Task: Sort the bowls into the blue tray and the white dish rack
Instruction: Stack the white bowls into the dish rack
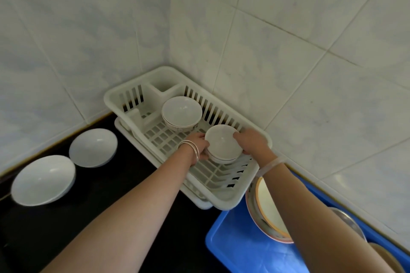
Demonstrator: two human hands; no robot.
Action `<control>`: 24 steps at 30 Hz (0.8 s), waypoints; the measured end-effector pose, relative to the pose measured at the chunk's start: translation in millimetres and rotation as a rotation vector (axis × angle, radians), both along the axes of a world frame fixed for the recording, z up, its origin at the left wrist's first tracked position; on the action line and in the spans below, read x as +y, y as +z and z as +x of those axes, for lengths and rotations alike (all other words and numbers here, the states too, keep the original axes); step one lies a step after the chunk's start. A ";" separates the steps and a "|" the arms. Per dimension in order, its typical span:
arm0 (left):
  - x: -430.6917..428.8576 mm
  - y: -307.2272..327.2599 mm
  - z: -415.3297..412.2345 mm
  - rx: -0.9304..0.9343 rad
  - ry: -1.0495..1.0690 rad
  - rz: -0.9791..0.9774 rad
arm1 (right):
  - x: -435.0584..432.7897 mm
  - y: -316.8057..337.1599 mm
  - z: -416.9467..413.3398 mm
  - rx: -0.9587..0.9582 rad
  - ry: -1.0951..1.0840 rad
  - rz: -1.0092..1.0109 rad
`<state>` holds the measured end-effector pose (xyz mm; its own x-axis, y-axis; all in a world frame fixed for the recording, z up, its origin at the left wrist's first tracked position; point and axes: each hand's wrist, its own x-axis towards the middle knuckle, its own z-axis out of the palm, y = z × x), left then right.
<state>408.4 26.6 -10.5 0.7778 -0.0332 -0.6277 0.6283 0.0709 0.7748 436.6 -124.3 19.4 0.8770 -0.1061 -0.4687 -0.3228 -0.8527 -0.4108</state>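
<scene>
A white dish rack stands in the tiled corner. Inside it, at the back, sits a stack of white bowls. Nearer the front, my left hand and my right hand grip a small stack of white bowls from both sides, just above or on the rack floor. Two larger white bowls rest on the black counter to the left. At the lower right lies a blue tray holding a patterned bowl, partly hidden by my right forearm.
Tiled walls close in behind and to the right of the rack. A metal bowl and another dish sit in the blue tray behind my right arm. The black counter stretches between the loose bowls and the tray.
</scene>
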 end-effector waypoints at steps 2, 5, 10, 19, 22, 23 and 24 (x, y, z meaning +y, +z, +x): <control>3.0 2.0 -0.1 -0.006 -0.002 0.012 | 0.5 3.8 -1.9 -0.008 0.012 0.012; 8.4 4.8 -2.9 -0.013 -0.007 0.008 | 1.6 10.4 -7.0 -0.039 0.050 0.003; 33.8 18.6 -21.9 -0.155 -0.023 0.172 | 13.3 24.7 -27.6 -0.177 0.070 0.000; 130.1 46.0 -111.2 -0.392 0.147 0.398 | 118.1 43.0 -104.0 -0.259 0.121 0.361; 170.3 40.9 -142.1 -0.368 0.236 0.544 | 166.3 28.5 -120.3 -0.188 0.206 0.406; 183.3 36.8 -151.4 -0.342 0.266 0.614 | 182.1 21.2 -123.6 -0.145 0.229 0.406; 195.8 31.6 -159.8 -0.309 0.297 0.669 | 197.2 13.3 -126.2 -0.108 0.250 0.399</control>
<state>248.6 222.4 21.0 0.8371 0.5108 -0.1958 0.4060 -0.3401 0.8482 310.4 72.9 32.8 0.8985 0.2838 -0.3350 -0.0658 -0.6674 -0.7418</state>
